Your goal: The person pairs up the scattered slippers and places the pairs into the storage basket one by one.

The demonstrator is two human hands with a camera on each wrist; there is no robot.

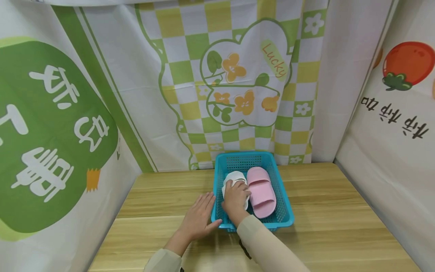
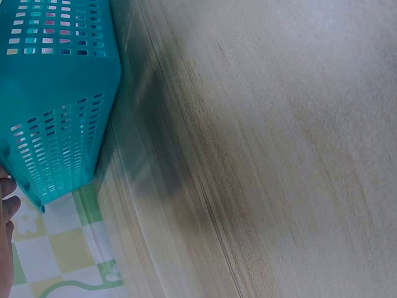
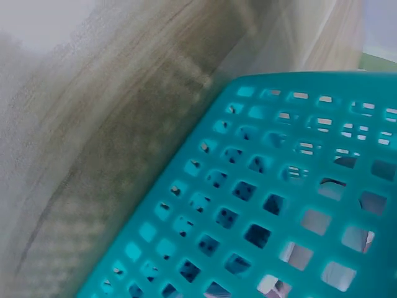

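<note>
A blue plastic basket (image 1: 285, 206) stands on the wooden table against the patterned cloth. Inside it, on the right, lies a pair of pink slippers (image 1: 261, 190), one overlapping the other. To their left is a white slipper (image 1: 235, 175), partly covered by my right hand (image 1: 235, 198), which reaches over the near rim and grips it with bent fingers. My left hand (image 1: 198, 219) rests against the basket's left side, fingers straight and thumb at the near left corner. Fingertips of the left hand also show by the basket rim in the left wrist view.
The wooden table (image 1: 323, 211) extends on both sides of the basket. A green-and-yellow checked cloth (image 1: 231, 75) hangs right behind it. Printed cloths hang at the left and right. A dark strap (image 1: 244, 250) shows below the right forearm.
</note>
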